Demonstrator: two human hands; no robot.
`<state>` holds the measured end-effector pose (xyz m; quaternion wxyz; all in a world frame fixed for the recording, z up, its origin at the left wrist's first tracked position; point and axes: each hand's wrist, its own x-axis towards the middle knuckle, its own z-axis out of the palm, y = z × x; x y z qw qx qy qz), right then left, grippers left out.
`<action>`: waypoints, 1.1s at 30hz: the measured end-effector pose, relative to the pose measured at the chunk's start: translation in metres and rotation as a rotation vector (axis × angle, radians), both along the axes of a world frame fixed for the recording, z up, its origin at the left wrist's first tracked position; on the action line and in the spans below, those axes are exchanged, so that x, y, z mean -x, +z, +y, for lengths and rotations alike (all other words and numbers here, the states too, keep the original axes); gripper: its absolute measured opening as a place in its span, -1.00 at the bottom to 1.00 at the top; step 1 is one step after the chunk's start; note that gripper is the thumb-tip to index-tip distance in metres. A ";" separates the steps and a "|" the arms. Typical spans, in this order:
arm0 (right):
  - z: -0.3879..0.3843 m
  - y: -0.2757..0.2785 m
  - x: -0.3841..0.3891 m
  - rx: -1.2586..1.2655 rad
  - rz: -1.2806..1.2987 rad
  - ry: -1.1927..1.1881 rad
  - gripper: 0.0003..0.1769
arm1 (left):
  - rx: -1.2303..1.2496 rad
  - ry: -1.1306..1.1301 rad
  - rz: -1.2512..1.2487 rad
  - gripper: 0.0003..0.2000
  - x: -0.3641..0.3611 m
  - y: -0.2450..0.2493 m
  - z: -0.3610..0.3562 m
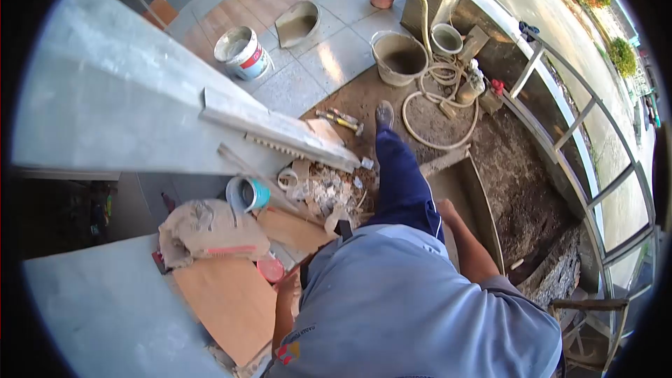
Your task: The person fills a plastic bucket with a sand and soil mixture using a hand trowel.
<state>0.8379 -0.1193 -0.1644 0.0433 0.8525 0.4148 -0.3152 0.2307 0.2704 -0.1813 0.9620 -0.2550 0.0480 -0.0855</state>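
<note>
Clutter rings the brown tile (224,301). A slumped sack (210,232) lies just beyond its far edge, with a blue tin (247,194) farther on. Rubble (327,192) is piled past its far right corner, where a red lid (270,269) sits. Your left hand (288,287) hangs just off the tile's right edge, beside the red lid, and I cannot tell whether it grips anything. Your right hand (444,207) is well right of the tile, against your thigh, its grip equally unclear.
</note>
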 end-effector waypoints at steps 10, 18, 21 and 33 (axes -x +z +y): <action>0.032 -0.088 -0.203 0.082 0.231 -0.152 -0.66 | -1.145 -0.722 1.309 -0.75 -0.308 0.077 0.041; 0.135 -0.068 -0.453 0.145 0.072 0.043 -0.75 | -1.361 -0.732 1.098 -0.71 -0.527 0.101 0.153; 0.255 0.064 -0.510 -0.288 0.737 -1.381 -0.85 | -1.418 -0.715 1.067 -0.69 -0.574 0.104 0.197; 0.480 0.000 -0.624 -0.183 0.694 -1.364 -0.86 | -1.322 -0.475 1.018 -0.63 -0.685 -0.002 0.434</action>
